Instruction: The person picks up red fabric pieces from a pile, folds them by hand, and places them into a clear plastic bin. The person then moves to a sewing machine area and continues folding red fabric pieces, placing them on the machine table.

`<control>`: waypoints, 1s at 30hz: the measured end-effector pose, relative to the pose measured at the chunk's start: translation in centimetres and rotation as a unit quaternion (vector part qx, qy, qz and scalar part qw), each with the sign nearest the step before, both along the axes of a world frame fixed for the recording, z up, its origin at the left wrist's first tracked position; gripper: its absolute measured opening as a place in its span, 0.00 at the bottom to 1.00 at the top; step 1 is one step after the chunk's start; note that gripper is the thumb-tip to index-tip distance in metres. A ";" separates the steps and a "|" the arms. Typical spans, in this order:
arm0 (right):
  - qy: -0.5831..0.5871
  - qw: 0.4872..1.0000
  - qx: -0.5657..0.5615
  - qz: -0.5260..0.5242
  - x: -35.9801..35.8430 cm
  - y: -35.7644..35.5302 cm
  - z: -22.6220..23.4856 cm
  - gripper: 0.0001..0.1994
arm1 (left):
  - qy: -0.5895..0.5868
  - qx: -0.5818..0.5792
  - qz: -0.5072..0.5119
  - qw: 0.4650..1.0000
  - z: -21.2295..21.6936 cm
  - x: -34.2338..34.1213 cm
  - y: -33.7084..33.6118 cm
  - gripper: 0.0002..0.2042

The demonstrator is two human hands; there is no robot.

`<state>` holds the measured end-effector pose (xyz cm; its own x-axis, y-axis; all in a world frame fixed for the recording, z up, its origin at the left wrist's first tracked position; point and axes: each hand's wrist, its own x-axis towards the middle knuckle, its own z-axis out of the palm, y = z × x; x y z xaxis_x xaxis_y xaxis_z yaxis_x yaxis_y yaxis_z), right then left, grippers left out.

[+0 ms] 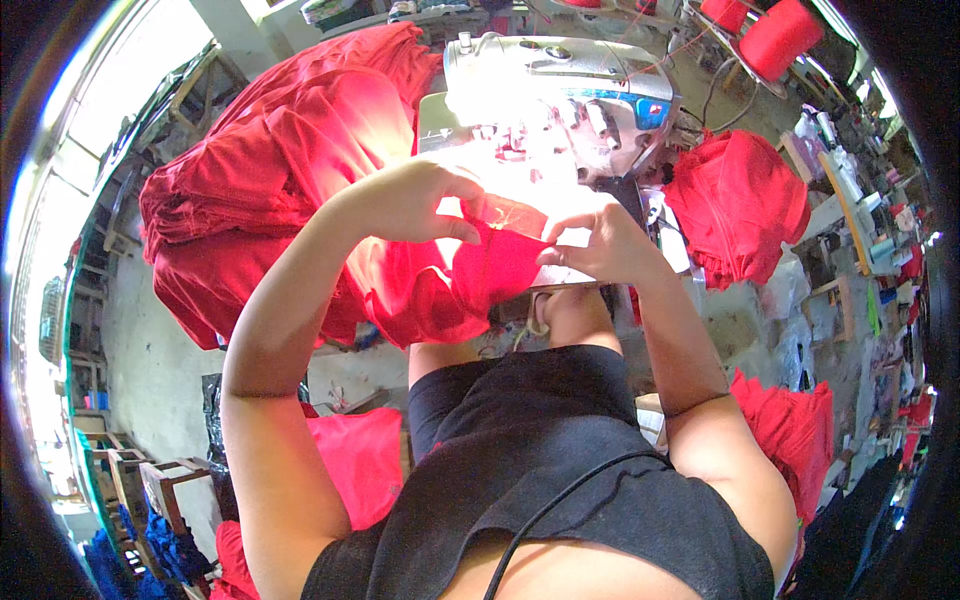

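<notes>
A piece of red fabric (495,265) stretches between my two hands at the front edge of a lit sewing machine (560,75). My right hand (605,243) pinches its right edge between thumb and fingers. With fingers curled, my left hand (425,203) holds the cloth's upper left part; its fingertips partly disappear in the glare. The fabric hangs in folds below my left hand, over the table edge. Bright light washes out the needle area, so details there cannot be made out.
A large heap of red cloth (290,150) fills the left side of the table. Another red bundle (738,210) sits right of the machine. Red thread cones (780,40) stand at the upper right. More red cloth (358,462) lies low beside my left arm.
</notes>
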<state>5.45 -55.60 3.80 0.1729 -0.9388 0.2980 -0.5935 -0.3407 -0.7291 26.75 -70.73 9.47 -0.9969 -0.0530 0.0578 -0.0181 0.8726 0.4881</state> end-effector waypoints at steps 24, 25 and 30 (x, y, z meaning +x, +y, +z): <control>-0.157 0.983 0.087 -0.046 -0.9 -1.5 -0.6 0.12 | 0.043 -0.034 0.135 0.989 -0.7 0.4 -0.3 0.13; -0.196 0.977 0.080 -0.037 -0.7 -1.6 -0.8 0.12 | 0.044 -0.031 0.141 0.989 -0.8 0.5 -0.4 0.13; -0.170 0.982 0.066 -0.056 -1.7 -2.0 -1.8 0.13 | 0.102 -0.057 0.114 0.987 -1.8 -0.3 -1.2 0.14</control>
